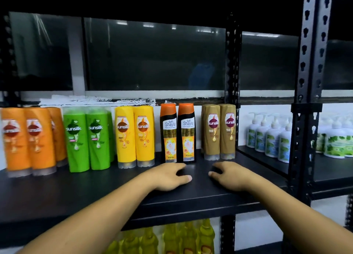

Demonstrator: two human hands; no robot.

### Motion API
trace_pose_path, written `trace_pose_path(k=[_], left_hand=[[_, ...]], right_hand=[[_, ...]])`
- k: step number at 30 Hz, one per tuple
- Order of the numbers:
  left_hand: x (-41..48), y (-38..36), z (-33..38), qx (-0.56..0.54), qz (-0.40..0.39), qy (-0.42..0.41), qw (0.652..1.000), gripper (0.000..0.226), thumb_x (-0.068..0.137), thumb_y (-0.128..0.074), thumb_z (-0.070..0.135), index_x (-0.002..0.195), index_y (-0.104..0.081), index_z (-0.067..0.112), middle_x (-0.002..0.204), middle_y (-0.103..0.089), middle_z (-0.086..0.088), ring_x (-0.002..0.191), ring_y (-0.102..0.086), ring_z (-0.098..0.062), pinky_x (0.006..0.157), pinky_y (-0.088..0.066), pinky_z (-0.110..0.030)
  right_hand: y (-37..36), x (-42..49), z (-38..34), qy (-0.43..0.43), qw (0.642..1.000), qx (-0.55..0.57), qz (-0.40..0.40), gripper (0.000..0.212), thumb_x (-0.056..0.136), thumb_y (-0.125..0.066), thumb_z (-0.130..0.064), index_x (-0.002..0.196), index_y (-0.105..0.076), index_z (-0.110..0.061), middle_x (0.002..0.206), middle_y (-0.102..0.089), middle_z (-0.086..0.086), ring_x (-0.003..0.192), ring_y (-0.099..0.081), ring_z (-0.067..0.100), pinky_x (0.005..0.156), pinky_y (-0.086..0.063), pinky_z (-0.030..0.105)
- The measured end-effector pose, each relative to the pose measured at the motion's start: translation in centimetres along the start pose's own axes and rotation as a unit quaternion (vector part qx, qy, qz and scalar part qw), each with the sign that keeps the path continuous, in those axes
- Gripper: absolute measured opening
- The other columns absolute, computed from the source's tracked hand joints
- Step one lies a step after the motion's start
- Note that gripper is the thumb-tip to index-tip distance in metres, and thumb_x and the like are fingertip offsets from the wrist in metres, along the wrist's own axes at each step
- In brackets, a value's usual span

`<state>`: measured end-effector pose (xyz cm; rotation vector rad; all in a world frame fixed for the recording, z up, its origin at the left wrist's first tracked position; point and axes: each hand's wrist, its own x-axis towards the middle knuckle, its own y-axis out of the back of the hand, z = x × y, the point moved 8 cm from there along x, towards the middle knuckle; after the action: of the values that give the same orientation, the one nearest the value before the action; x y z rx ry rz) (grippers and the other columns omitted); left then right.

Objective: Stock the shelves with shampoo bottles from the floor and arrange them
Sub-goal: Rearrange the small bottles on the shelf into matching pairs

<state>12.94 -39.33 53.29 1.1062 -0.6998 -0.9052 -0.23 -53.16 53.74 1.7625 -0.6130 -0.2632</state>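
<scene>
The shelf (114, 187) was black, and on it stood orange bottles (28, 141), green bottles (87, 141), yellow bottles (135, 135), black bottles (177, 133) with orange caps, and golden-brown bottles (219, 133) bearing maroon emblems. The pump bottles (271, 137) were white with green leaf-patterned labels, and the lower bottles (172, 238) were translucent yellow.

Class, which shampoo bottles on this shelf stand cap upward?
The two black Safi Shayla bottles, between the yellow bottles and gold bottles: orange caps up; all others stand on theirs.

Upright along shelf (95, 192), left to right: orange bottles (41, 139), green bottles (76, 139), yellow bottles (143, 135), black Shayla bottles (186, 131), gold bottles (211, 131).
</scene>
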Motion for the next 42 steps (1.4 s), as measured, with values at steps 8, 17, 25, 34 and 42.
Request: trace_pose_path(k=[8, 17, 25, 34, 42], left_hand=[[-7.0, 1.9, -6.5, 0.059, 0.019, 0.038, 0.997, 0.07, 0.1, -0.039, 0.067, 0.157, -0.037, 0.026, 0.164, -0.034, 0.004, 0.15, -0.033, -0.018, 0.121, -0.027, -0.034], [-5.2, 2.4, -5.9, 0.042, 0.054, 0.038, 0.997, 0.067, 0.101, -0.047, 0.058, 0.159, -0.032, 0.029, 0.165, -0.031, -0.002, 0.15, -0.032, -0.025, 0.117, -0.029, -0.034], [-0.5, 1.5, -5.1, 0.048, 0.032, 0.025, 0.998, 0.068, 0.101, -0.041, 0.061, 0.161, -0.02, 0.037, 0.169, -0.021, 0.003, 0.153, -0.024, -0.026, 0.122, -0.026, -0.043], [1.1, 1.4, -5.5, 0.057, 0.023, 0.036, 0.997, 0.066, 0.104, -0.037, 0.06, 0.162, -0.013, 0.039, 0.17, -0.011, -0.005, 0.156, -0.017, -0.029, 0.124, -0.02, -0.041], [1.0, 1.7, -5.3, 0.041, 0.046, 0.036, 0.997, 0.066, 0.103, -0.041, 0.056, 0.161, -0.018, 0.036, 0.169, -0.021, -0.006, 0.152, -0.027, -0.029, 0.12, -0.028, -0.04]], right_hand=[[-3.1, -2.2, -10.7, 0.095, 0.993, -0.016, -0.063, 0.055, 0.105, -0.036, -0.049, 0.148, -0.045, -0.016, 0.155, -0.042, 0.006, 0.141, -0.04, 0.023, 0.115, -0.032, 0.035], [-3.1, 0.8, -9.1, -0.009, 0.999, 0.053, -0.008, 0.074, 0.093, -0.053, -0.062, 0.148, -0.042, -0.012, 0.151, -0.046, 0.01, 0.135, -0.047, 0.027, 0.109, -0.041, 0.036], [-2.9, 3.8, -7.7, -0.03, 0.997, 0.055, 0.036, 0.078, 0.094, -0.055, -0.055, 0.154, -0.028, -0.014, 0.158, -0.033, 0.01, 0.142, -0.038, 0.028, 0.113, -0.038, 0.038], [-3.5, 5.2, -7.5, -0.027, 0.998, 0.041, 0.031, 0.078, 0.096, -0.05, -0.058, 0.156, -0.024, -0.015, 0.16, -0.03, 0.01, 0.143, -0.036, 0.029, 0.114, -0.037, 0.041], [-3.5, 5.6, -7.1, -0.026, 0.996, 0.067, 0.048, 0.073, 0.096, -0.052, -0.055, 0.156, -0.029, -0.021, 0.158, -0.033, 0.009, 0.143, -0.038, 0.029, 0.114, -0.037, 0.041]])
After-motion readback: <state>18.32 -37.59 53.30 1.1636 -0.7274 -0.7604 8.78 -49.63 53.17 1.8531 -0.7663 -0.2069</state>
